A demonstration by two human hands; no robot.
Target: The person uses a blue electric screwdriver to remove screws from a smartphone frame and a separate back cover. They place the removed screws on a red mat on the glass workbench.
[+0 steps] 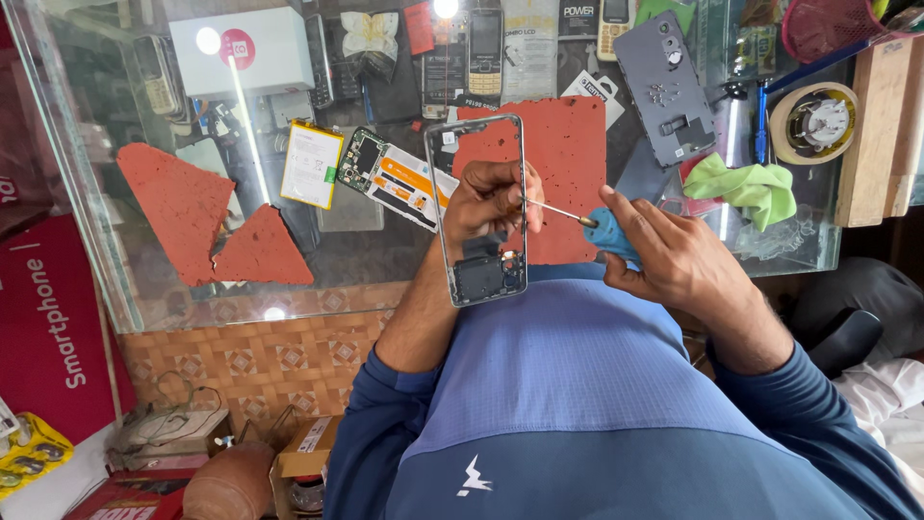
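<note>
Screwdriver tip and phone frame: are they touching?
Cannot tell. In the head view the screwdriver shaft runs from the right hand to the phone frame edge, where the left hand fingers hide the tip.

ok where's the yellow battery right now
In the head view the yellow battery lies flat on the glass counter, left of the left hand, between the red triangular mat piece and the loose circuit board.
</note>
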